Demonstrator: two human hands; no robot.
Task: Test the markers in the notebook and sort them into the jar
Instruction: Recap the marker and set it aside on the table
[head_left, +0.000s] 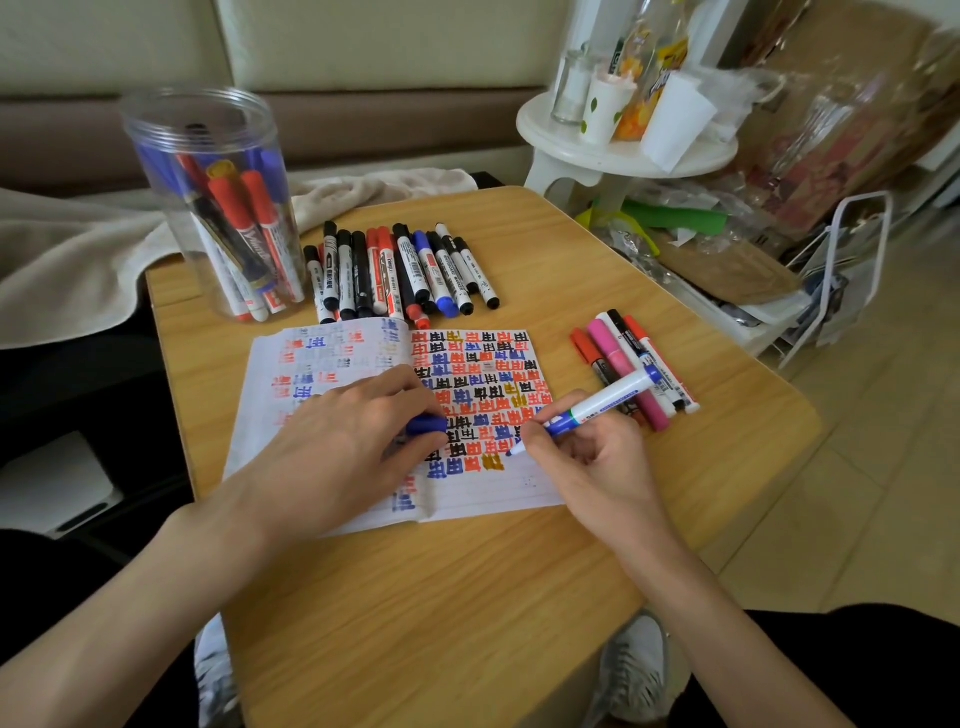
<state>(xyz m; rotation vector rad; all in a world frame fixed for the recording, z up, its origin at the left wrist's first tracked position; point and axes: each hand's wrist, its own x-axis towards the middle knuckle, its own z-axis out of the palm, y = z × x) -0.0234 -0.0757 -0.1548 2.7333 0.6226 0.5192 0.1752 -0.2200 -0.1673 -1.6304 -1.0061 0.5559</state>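
Observation:
An open notebook (332, 364) full of red, blue, black and yellow test marks lies on the wooden table (415, 597). My right hand (587, 457) grips an uncapped blue marker (602, 402), its tip touching the right page near the lowest row of marks. My left hand (343, 441) rests on the notebook and holds the blue cap (426, 425) in its fingers. A clear plastic jar (218, 208) stands upright at the back left with several red, blue and black markers inside.
A row of several markers (400, 270) lies behind the notebook. A smaller group with a pink marker (631, 374) lies right of it. A white stool (623, 150) with cups and bottles stands beyond the table's right corner. A beige cloth (67, 260) lies left.

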